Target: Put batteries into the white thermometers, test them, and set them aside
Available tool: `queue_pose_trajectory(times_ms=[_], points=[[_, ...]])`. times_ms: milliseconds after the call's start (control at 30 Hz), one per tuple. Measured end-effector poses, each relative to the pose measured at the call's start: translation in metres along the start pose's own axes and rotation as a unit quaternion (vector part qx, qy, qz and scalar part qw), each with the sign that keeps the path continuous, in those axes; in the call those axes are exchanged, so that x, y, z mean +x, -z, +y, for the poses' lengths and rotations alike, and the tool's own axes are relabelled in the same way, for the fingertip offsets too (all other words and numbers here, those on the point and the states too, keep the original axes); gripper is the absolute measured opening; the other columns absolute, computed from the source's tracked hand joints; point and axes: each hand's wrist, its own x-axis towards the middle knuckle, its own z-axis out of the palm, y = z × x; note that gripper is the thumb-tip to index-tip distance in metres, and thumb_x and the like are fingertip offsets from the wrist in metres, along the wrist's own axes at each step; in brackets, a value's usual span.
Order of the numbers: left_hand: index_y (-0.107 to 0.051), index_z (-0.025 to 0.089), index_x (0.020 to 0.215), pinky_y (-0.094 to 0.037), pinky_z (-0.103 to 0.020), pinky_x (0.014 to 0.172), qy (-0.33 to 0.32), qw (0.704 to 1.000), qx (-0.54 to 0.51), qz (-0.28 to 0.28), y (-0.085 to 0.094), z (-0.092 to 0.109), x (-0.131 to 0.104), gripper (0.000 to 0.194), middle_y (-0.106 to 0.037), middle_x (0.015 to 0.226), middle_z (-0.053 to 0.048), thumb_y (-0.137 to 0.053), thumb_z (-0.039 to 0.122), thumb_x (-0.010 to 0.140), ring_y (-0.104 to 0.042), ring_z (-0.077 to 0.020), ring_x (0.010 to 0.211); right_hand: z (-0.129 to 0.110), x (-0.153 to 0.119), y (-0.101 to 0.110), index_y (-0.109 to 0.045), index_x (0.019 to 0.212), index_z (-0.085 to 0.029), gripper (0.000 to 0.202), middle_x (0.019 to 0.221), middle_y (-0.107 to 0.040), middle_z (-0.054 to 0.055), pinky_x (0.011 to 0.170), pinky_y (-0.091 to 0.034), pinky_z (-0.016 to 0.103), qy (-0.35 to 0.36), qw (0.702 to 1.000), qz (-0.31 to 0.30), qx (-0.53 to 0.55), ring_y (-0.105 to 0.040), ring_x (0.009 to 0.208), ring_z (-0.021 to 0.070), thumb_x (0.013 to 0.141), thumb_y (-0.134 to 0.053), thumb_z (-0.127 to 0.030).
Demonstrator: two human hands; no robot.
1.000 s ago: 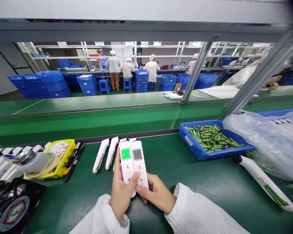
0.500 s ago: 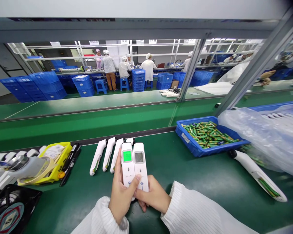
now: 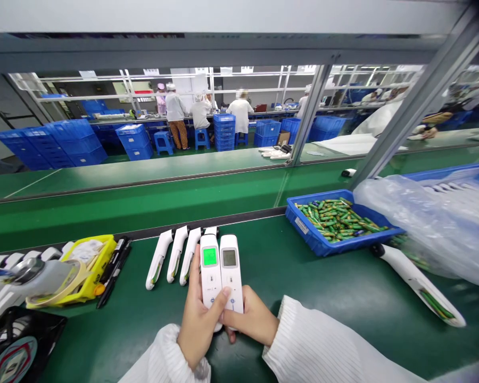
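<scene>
Two white handheld thermometers stand side by side in my hands at the centre. The left thermometer point(image 3: 211, 279) has a lit green screen, and my left hand point(image 3: 198, 324) is wrapped round it, its thumb reaching across to the other one. The right thermometer point(image 3: 231, 274) shows a grey screen; my right hand point(image 3: 255, 318) grips its lower end, thumb across the front. Behind them, several white thermometers point(image 3: 158, 260) lie in a row on the green table point(image 3: 287, 271), with batteries visible in their handles. Another thermometer point(image 3: 419, 284) with its battery compartment uncovered lies at the right.
A blue tray point(image 3: 323, 248) of green batteries sits at the back right, beside clear plastic bags point(image 3: 431, 223). To the left are a yellow tray point(image 3: 106, 266), black markers point(image 3: 114, 271), a bottle point(image 3: 51, 279) and a black fan point(image 3: 19, 346). People work beyond the partition.
The view has shifted slightly. Both hands keep nearly the same hold on the two thermometers, and the left one's screen stays green.
</scene>
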Motion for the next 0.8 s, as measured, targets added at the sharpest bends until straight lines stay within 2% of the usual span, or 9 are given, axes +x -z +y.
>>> queue_pose_trajectory(times_ms=[67,133,233,367,467,567,667,800], points=[[-0.013,0.037,0.145,-0.042,-0.038,0.101,0.021,1.0,-0.008,-0.012,0.0017,0.0012,-0.0009,0.072,-0.023,0.153,0.001,-0.053,0.04,0.085,-0.04,-0.0278,0.129,0.0009,0.0011,0.0018,-0.062,0.071,-0.009,0.041,0.046,-0.054,-0.001,0.035,-0.037,0.018,0.004,1.0,0.01,0.018,-0.047,0.035,0.0079,0.063,-0.076,-0.047],[-0.014,0.037,0.145,-0.038,-0.038,0.105,0.03,0.999,0.001,-0.014,0.0036,0.0017,-0.0011,0.065,-0.017,0.154,0.005,-0.045,0.042,0.088,-0.031,-0.027,0.134,0.0018,0.0021,0.0034,-0.063,0.072,-0.008,0.044,0.05,-0.057,0.0,0.036,-0.037,0.018,0.011,0.999,0.017,0.032,-0.047,0.037,0.0076,0.063,-0.076,-0.049],[-0.016,0.033,0.145,-0.022,-0.034,0.113,0.0,0.999,0.036,-0.021,0.0057,0.0006,-0.0006,0.062,-0.015,0.154,0.008,-0.041,0.041,0.09,-0.015,-0.0217,0.14,0.0031,0.0029,0.0046,-0.064,0.075,-0.008,0.044,0.056,-0.06,0.002,0.038,-0.039,0.018,0.035,0.998,0.006,0.046,-0.048,0.04,0.0071,0.066,-0.075,-0.049],[-0.018,0.031,0.145,-0.014,-0.03,0.115,-0.031,0.997,0.056,-0.035,0.0062,-0.003,-0.0006,0.057,-0.016,0.154,0.006,-0.038,0.038,0.092,-0.014,-0.0174,0.14,0.0025,0.001,0.0037,-0.066,0.098,-0.012,0.045,0.07,-0.064,0.003,0.043,-0.042,0.019,0.06,0.997,-0.014,0.053,-0.051,0.048,0.008,0.069,-0.076,-0.045],[-0.016,0.032,0.145,-0.013,-0.026,0.114,-0.04,0.997,0.061,-0.038,0.0049,-0.0058,-0.0013,0.057,-0.014,0.155,0.006,-0.037,0.036,0.093,-0.011,-0.0153,0.141,0.0021,-0.0018,0.002,-0.061,0.113,-0.019,0.051,0.093,-0.068,0.006,0.067,-0.052,0.027,0.082,0.994,-0.015,0.07,-0.063,0.076,0.0163,0.07,-0.077,-0.042],[-0.014,0.032,0.145,-0.014,-0.023,0.113,-0.053,0.996,0.069,-0.038,0.0034,-0.0074,-0.002,0.056,-0.012,0.155,0.007,-0.035,0.034,0.094,-0.009,-0.0128,0.141,0.004,-0.0035,0.0006,-0.059,0.116,-0.021,0.053,0.11,-0.065,0.007,0.088,-0.048,0.038,0.097,0.991,-0.012,0.091,-0.059,0.102,0.0241,0.071,-0.077,-0.041],[-0.017,0.034,0.145,-0.012,-0.02,0.113,-0.077,0.993,0.081,-0.036,0.0034,-0.0069,-0.0026,0.053,-0.013,0.155,0.009,-0.034,0.032,0.095,-0.009,-0.0108,0.14,0.0054,-0.0038,0.0,-0.058,0.118,-0.021,0.053,0.113,-0.064,0.008,0.09,-0.047,0.041,0.109,0.989,-0.021,0.096,-0.059,0.105,0.0261,0.072,-0.076,-0.04],[-0.015,0.034,0.145,-0.01,-0.018,0.112,-0.07,0.993,0.089,-0.034,0.0056,-0.0049,-0.0034,0.054,-0.009,0.155,0.01,-0.035,0.034,0.094,-0.005,-0.0099,0.141,0.0021,-0.0033,0.0006,-0.063,0.112,-0.018,0.043,0.109,-0.066,0.009,0.088,-0.049,0.04,0.119,0.991,-0.022,0.064,-0.061,0.102,0.0268,0.076,-0.072,-0.041]])
